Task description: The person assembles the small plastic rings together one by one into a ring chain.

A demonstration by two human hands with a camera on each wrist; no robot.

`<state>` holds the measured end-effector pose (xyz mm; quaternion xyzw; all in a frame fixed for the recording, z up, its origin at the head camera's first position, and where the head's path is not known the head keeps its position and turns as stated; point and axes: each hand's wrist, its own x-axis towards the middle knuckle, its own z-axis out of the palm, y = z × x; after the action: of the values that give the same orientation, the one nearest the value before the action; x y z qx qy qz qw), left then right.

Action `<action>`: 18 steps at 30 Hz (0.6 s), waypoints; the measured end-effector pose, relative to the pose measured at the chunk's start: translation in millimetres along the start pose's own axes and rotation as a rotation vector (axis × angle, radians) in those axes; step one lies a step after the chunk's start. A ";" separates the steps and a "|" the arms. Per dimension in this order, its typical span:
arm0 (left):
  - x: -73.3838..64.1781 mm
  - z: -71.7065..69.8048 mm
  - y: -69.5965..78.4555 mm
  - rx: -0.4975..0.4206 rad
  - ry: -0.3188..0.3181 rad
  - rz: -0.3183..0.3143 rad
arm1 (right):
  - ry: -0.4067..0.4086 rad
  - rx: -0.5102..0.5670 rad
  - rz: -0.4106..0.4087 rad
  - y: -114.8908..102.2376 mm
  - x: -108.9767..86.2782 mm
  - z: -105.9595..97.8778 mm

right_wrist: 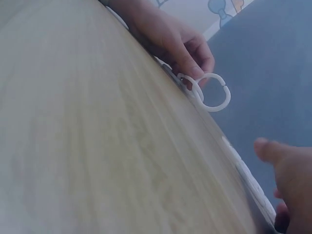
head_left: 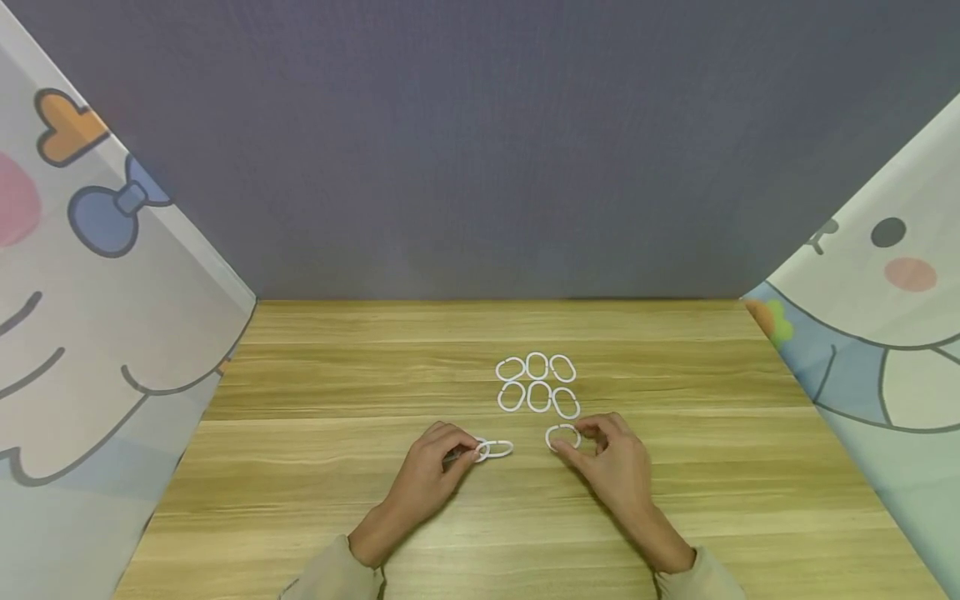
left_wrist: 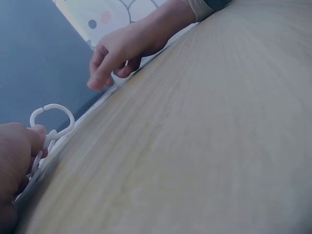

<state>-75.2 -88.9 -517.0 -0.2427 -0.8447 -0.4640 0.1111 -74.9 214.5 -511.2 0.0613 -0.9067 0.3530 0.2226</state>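
My left hand (head_left: 429,467) pinches a white plastic C-shaped link (head_left: 482,450) between thumb and fingers. A second white link (head_left: 501,449) hooks through it and sticks out to the right; its narrow gap shows in the left wrist view. More of the held piece is partly hidden behind the fingers. My right hand (head_left: 618,467) is over a single white link (head_left: 562,427), thumb and forefinger parted across its two sides. Both wrist views show no link between the right fingertips, and the thumb (right_wrist: 265,148) appears just above the table.
Several loose white links (head_left: 539,396) lie in two rows just beyond the hands. The wooden table (head_left: 300,375) meets a grey panel (head_left: 495,167) at its back. Cartoon-printed cloths (head_left: 150,325) hang along both sides.
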 end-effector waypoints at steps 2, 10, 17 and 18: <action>0.1 0.1 -0.4 0.003 -0.001 0.005 | -0.030 -0.082 0.042 -0.2 0.1 -1.1; 0.1 0.2 -0.5 0.007 -0.002 0.003 | -0.172 -0.253 0.143 -6.6 0.7 1.1; 0.1 0.1 0.3 0.018 0.001 0.002 | -0.154 -0.308 0.103 -8.0 0.3 4.0; 0.1 0.1 0.3 0.018 0.001 0.004 | -0.153 -0.303 0.099 -8.0 0.3 4.0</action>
<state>-75.2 -88.6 -516.8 -0.2432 -0.8482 -0.4563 0.1146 -74.5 205.9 -508.7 0.0089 -0.9657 0.2171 0.1420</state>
